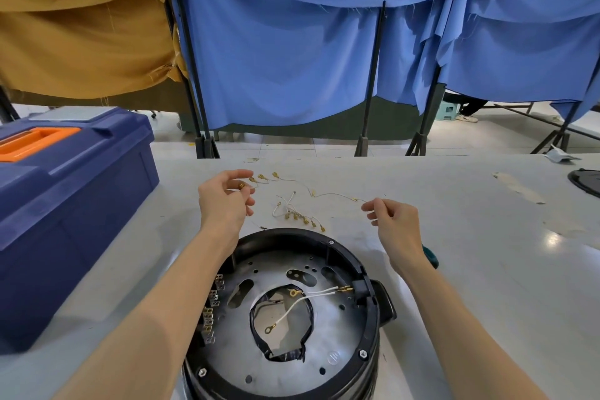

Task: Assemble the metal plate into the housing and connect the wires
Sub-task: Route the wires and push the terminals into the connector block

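Note:
A round black housing stands at the table's near edge with a grey metal plate seated inside it. White wires with gold ring terminals lie across the plate's centre hole. Beyond the housing, my left hand pinches a gold terminal at one end of a thin wire. My right hand pinches the same wire's other end. A loose bundle of wires with gold terminals lies on the table between my hands.
A dark blue toolbox with an orange handle stands at the left. Blue and tan cloths hang on black stands behind the table. A black round part sits at the far right edge.

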